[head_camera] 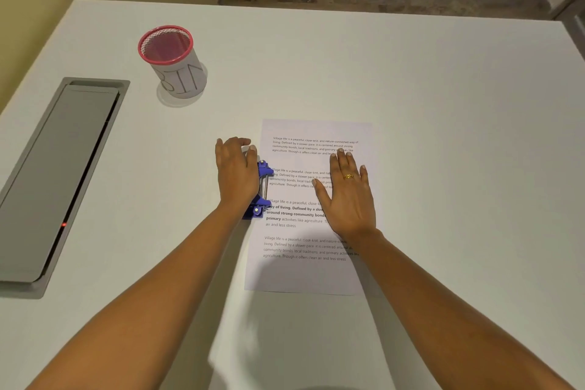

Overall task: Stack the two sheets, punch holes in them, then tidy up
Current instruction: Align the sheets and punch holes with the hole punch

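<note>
grey metal hatch point(60, 180) set flush in the tabletop point(443, 104) at far left, with a small red light point(64, 224) glowing along its right slit. right of it, toward the far side, stands a pink-rimmed mesh cup point(172, 63), upright, with a paper wrap lettered "bin".

near centre: left grip point(235, 171) lies on top of the blue hole punch point(261, 190), palm down on it and fingers bent over its far end, holding it. only the punch's blue right side and metal rods show. the punch sits at the left edge of the printed sheets point(310, 272), about halfway along, and its mouth overlaps that edge.

the sheets lie flat on the tabletop, text facing up. only one outline shows; cannot tell whether it is one sheet or two.

right grip point(348, 196) is wide, fingers straight and spread, pressed flat on the middle of the sheets. gold ring point(348, 176) on one finger.
</note>
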A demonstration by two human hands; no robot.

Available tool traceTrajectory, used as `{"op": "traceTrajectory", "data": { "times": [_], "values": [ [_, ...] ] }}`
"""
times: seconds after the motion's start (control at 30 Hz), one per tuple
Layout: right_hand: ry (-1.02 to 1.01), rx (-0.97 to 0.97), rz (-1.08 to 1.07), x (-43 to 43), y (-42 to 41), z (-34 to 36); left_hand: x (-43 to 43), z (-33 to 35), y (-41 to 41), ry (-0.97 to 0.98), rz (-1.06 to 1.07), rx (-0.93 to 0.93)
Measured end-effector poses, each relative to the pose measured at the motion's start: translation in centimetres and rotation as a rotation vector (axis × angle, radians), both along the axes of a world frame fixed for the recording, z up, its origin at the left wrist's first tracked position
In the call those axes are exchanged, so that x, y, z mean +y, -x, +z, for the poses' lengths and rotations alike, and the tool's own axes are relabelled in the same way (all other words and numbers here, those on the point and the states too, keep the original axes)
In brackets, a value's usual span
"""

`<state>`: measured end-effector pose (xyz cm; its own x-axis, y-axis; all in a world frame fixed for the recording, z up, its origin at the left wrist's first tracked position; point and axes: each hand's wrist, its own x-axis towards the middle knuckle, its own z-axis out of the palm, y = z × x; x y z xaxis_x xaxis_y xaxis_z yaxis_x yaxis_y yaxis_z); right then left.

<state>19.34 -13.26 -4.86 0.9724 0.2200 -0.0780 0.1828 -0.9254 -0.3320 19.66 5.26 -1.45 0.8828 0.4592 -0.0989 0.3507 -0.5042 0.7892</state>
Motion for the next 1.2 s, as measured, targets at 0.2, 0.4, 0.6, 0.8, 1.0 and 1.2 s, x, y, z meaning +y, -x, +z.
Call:
{"op": "traceTrajectory", "data": {
  "times": [0.2,0.4,0.6,0.8,1.0,1.2],
  "values": [
    [0.012,-0.008,0.005,0.1,0.0,-0.1,0.1,-0.3,-0.1,-0.013,-0.021,0.012],
    [0.020,-0.016,0.003,0.0,0.1,-0.2,0.1,-0.4,-0.3,-0.085,-0.039,0.052],
    [0.020,-0.020,0.002,0.0,0.1,-0.2,0.4,-0.9,-0.5,-0.224,-0.051,0.130],
    [0.012,-0.032,0.002,0.0,0.1,-0.4,0.6,-1.5,-0.3,-0.319,-0.050,0.197],
    [-0.018,-0.070,-0.006,0.0,0.3,-0.5,0.6,-1.8,-0.1,-0.294,-0.022,0.246],
    [-0.033,-0.083,-0.006,0.0,0.4,-0.4,0.6,-2.0,0.0,-0.381,-0.014,0.275]
  ]
}}
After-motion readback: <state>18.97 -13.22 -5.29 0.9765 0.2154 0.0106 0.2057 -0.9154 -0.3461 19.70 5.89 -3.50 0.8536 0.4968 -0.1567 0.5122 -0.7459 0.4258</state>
